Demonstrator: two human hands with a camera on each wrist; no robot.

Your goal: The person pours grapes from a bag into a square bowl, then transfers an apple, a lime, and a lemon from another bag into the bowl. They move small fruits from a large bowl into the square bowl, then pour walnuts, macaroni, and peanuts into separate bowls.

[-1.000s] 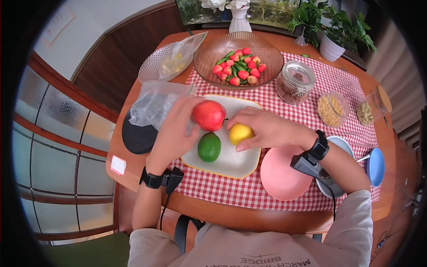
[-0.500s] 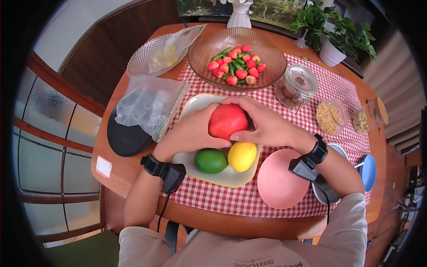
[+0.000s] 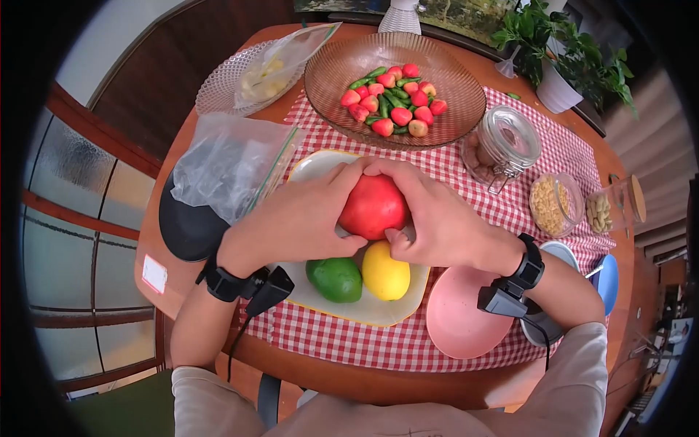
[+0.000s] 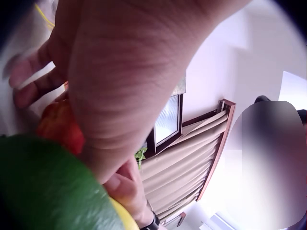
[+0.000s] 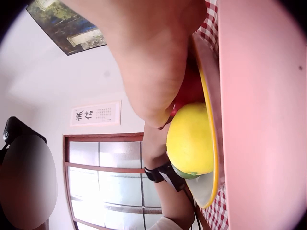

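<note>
A large, round red fruit (image 3: pixel 375 207) sits between both hands over the far part of a white dish with a yellow rim (image 3: pixel 378 313). My left hand (image 3: pixel 295 215) curves around its left side, thumb at the near edge. From the right, my right hand (image 3: pixel 445 218) grips it the same way, the two thumbs close together. Just nearer to me in the dish lie a smooth green oval fruit (image 3: pixel 335 280) and a yellow lemon (image 3: pixel 386 271), side by side. The lemon (image 5: pixel 191 139) shows close below my right hand in the right wrist view.
A pink plate (image 3: pixel 466 313) stands right of the dish, a plastic zip bag (image 3: pixel 226 164) over a black plate (image 3: pixel 186 226) to its left. Behind are a brown glass bowl (image 3: pixel 328 80) of small red fruits and green peppers, and a clip-top jar (image 3: pixel 502 146).
Both hands came around the red fruit, the right one having let go of the lemon. The lemon now lies beside the green fruit, nearer to me than the red one.
</note>
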